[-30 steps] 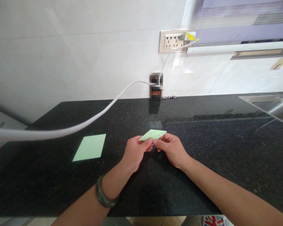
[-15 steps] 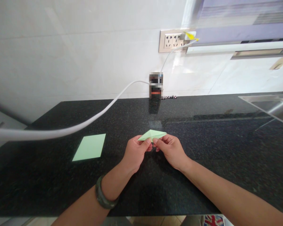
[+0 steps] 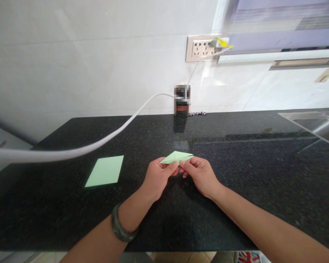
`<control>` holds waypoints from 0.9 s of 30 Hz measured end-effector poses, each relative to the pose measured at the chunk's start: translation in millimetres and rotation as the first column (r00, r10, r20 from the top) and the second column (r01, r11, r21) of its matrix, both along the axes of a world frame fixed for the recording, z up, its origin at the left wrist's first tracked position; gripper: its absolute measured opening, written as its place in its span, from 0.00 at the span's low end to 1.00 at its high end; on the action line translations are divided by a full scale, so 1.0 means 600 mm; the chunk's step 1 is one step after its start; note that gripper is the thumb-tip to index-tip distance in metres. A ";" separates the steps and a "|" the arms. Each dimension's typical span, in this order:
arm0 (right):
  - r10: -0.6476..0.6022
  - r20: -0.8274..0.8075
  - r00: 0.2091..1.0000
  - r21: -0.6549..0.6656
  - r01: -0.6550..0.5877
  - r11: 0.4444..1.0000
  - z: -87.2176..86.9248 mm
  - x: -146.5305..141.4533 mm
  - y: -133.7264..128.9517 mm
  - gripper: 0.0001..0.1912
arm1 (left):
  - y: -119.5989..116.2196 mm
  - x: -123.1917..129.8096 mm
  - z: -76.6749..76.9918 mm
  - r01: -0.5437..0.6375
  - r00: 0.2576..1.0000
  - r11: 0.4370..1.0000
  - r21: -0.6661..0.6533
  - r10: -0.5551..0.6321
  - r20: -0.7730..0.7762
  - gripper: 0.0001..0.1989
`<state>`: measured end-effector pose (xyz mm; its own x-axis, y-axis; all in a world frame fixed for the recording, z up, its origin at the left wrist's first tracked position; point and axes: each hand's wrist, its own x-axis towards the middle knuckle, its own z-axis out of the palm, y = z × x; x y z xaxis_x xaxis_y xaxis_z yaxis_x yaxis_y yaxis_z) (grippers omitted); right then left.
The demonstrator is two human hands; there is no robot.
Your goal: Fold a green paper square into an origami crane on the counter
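Note:
A folded piece of light green paper (image 3: 176, 156) is held between both hands above the dark counter. It has a flat diamond-like shape with creases, and its lower edge is partly hidden by my thumbs. My left hand (image 3: 160, 179) pinches it from the left, thumb on the near side. From the right, my right hand (image 3: 200, 175) grips it with the thumb close to the left thumb. To the left on the counter lies a flat sheet of green paper (image 3: 105, 171), apart from both hands.
A speckled black countertop (image 3: 142, 135) runs to a white tiled wall. A white cable (image 3: 98, 144) crosses the left side towards a small blurred object (image 3: 182, 100) against the wall. Wall sockets (image 3: 203, 48) hold a plug. A metal sink (image 3: 318, 126) is at the right.
My right thumb has shifted slightly right along the paper, and a dark gap now shows at the paper's right tip. Both hands keep their pinch.

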<state>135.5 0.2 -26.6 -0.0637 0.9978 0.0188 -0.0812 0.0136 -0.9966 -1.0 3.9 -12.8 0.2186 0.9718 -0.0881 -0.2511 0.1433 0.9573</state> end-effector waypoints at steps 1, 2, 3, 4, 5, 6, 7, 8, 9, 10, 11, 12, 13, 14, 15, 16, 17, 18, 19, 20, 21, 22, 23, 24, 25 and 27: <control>0.017 -0.012 1.000 -0.007 -0.017 1.000 0.001 0.000 0.000 0.12 | 0.001 0.000 0.000 -0.001 1.000 1.000 -0.005 0.001 -0.005 0.10; 0.028 -0.031 0.999 -0.015 -0.029 0.999 0.002 0.001 0.001 0.11 | 0.001 -0.001 0.000 0.010 1.000 1.000 -0.016 -0.010 -0.009 0.10; 0.031 -0.059 0.998 -0.026 -0.032 0.999 0.004 0.002 0.001 0.11 | 0.002 -0.001 -0.001 0.027 1.000 0.999 -0.030 -0.027 -0.014 0.11; 0.022 -0.095 0.995 -0.039 -0.026 0.999 0.006 0.004 0.002 0.11 | 0.002 -0.002 -0.001 0.047 0.999 0.998 -0.044 -0.048 -0.022 0.11; 0.005 -0.132 0.991 -0.053 -0.012 0.999 0.009 0.006 0.003 0.14 | 0.003 -0.003 -0.001 0.068 0.997 0.996 -0.054 -0.070 -0.030 0.11; -0.016 -0.162 0.987 -0.068 0.005 0.998 0.011 0.009 0.005 0.17 | 0.003 -0.004 -0.001 0.091 0.995 0.994 -0.063 -0.093 -0.035 0.11; -0.033 -0.179 0.983 -0.083 0.019 0.996 0.013 0.011 0.006 0.18 | 0.004 -0.004 0.000 0.110 0.993 0.991 -0.070 -0.113 -0.038 0.11; -0.041 -0.182 0.982 -0.094 0.024 0.995 0.014 0.014 0.008 0.17 | 0.004 -0.005 0.000 0.126 0.991 0.989 -0.078 -0.129 -0.039 0.11; -0.040 -0.174 0.984 -0.101 0.023 0.995 0.014 0.017 0.009 0.14 | 0.005 -0.006 0.001 0.132 0.990 0.988 -0.083 -0.135 -0.041 0.11; -0.036 -0.157 0.987 -0.102 0.020 0.995 0.014 0.019 0.010 0.12 | 0.006 -0.006 0.001 0.126 0.991 0.988 -0.084 -0.129 -0.043 0.11; -0.030 -0.137 0.990 -0.101 0.016 0.995 0.014 0.021 0.010 0.11 | 0.006 -0.007 0.002 0.110 0.993 0.991 -0.080 -0.114 -0.043 0.11; -0.024 -0.118 0.993 -0.097 0.012 0.995 0.013 0.022 0.010 0.10 | 0.007 -0.007 0.002 0.088 0.995 0.994 -0.070 -0.090 -0.039 0.11; -0.015 -0.101 0.995 -0.093 0.005 0.996 0.012 0.023 0.009 0.09 | 0.008 -0.008 0.001 0.062 0.997 0.997 -0.055 -0.064 -0.030 0.10; 0.000 -0.085 0.996 -0.089 -0.007 0.996 0.012 0.023 0.008 0.09 | 0.009 -0.008 0.001 0.038 0.999 0.999 -0.039 -0.039 -0.016 0.10; 0.024 -0.067 0.997 -0.087 -0.030 0.996 0.012 0.022 0.007 0.08 | 0.010 -0.008 0.000 0.018 1.000 1.000 -0.026 -0.018 0.001 0.10; 0.061 -0.049 0.997 -0.088 -0.065 0.994 0.013 0.021 0.005 0.08 | 0.011 -0.009 -0.002 0.002 1.000 1.000 -0.018 -0.001 0.017 0.09; 0.105 -0.033 0.994 -0.090 -0.107 0.990 0.014 0.019 0.002 0.07 | 0.012 -0.009 -0.003 -0.011 1.000 1.000 -0.013 0.012 0.027 0.09; 0.149 -0.022 0.989 -0.095 -0.151 0.984 0.016 0.018 0.000 0.07 | 0.013 -0.010 -0.004 -0.022 0.999 1.000 -0.009 0.022 0.027 0.10; 0.188 -0.016 0.982 -0.099 -0.189 0.977 0.017 0.016 -0.001 0.08 | 0.013 -0.011 -0.005 -0.030 0.999 1.000 0.000 0.030 0.012 0.10; 0.215 -0.017 0.976 -0.103 -0.216 0.971 0.019 0.015 -0.003 0.08 | 0.014 -0.012 -0.006 -0.035 0.999 0.999 0.016 0.035 -0.020 0.10; 0.229 -0.021 0.973 -0.106 -0.230 0.967 0.019 0.014 -0.004 0.09 | 0.014 -0.013 -0.006 -0.034 0.997 0.999 0.040 0.036 -0.066 0.10; 0.229 -0.026 0.973 -0.104 -0.230 0.968 0.020 0.013 -0.004 0.10 | 0.014 -0.014 -0.005 -0.028 0.992 0.997 0.067 0.036 -0.120 0.11; 0.220 -0.028 0.975 -0.103 -0.222 0.970 0.019 0.013 -0.004 0.11 | 0.013 -0.015 -0.005 -0.020 0.985 0.995 0.094 0.036 -0.171 0.11; 0.212 -0.029 0.977 -0.105 -0.213 0.971 0.018 0.013 -0.003 0.11 | 0.013 -0.016 -0.004 -0.016 0.977 0.994 0.112 0.039 -0.209 0.12; 0.203 -0.034 0.979 -0.111 -0.205 0.972 0.017 0.014 -0.002 0.11 | 0.013 -0.016 -0.003 -0.019 0.973 0.993 0.117 0.045 -0.226 0.13; 0.171 -0.081 0.982 -0.143 -0.182 0.973 0.014 0.016 0.000 0.11 | 0.012 -0.015 -0.002 -0.038 0.981 0.996 0.083 0.053 -0.184 0.16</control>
<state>144.9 0.3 -18.2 -0.2429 0.9627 -0.1191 -0.1366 -0.1555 -0.9783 -10.3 11.3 -13.9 0.1607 0.9860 -0.0454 -0.0723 0.0576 0.9957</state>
